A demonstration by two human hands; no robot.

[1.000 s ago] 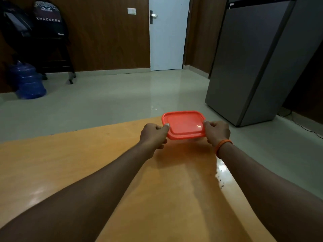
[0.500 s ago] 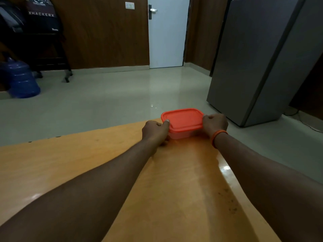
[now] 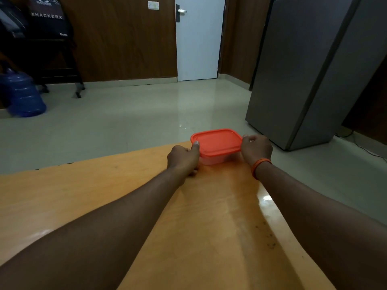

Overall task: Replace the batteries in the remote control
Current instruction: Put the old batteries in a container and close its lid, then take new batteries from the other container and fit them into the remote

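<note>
Remote control cannot be made out; an orange lid (image 3: 216, 141) hides what the clear container (image 3: 213, 160) holds. It sits at the desk's (image 3: 209, 206) far edge. The left hand (image 3: 183, 159) and right hand (image 3: 256, 148) grasp its sides, fingers mostly hidden.

container (image 3: 216, 143) is sitting between left hand (image 3: 184, 158) and right hand (image 3: 256, 148), blocking the gap; table (image 3: 209, 216) is lying open behind both wrists
</note>
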